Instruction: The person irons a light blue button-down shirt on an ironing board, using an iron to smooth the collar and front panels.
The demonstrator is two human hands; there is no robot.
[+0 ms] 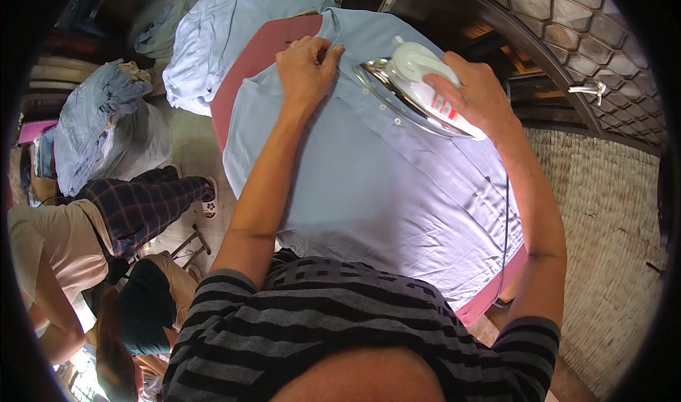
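Near the top of my remote view, at twelve o'clock and a little toward eleven, the left hand (pixel 306 69) presses down with bent fingers on the cloth; I cannot tell whether they pinch it. At two o'clock, the right hand (pixel 482 97) has its fingers wrapped around the handle of a white plastic clothes iron (pixel 418 72) with a shiny silver soleplate. The iron lies at one o'clock over a pale-blue button-front shirt (pixel 340 168), its nose pointing toward the left hand, beside a row of small round pale buttons (pixel 383 107). The shirt fills the centre, smoother in the middle and creased toward four o'clock. A thin dark cord (pixel 506 225) hangs at four o'clock. Beneath the shirt, a dusty-red padded board (pixel 266 47) shows at eleven and again near five. Beyond it, at eleven, is a heap of pale-blue garments (pixel 234 26); toward nine, a crumpled blue cloth bundle (pixel 89 118). Near eight, I make out a person in dark plaid trousers (pixel 156 203). A honeycomb-patterned door panel (pixel 582 19) stands at two, above a tan woven mat (pixel 582 260) around three to four.
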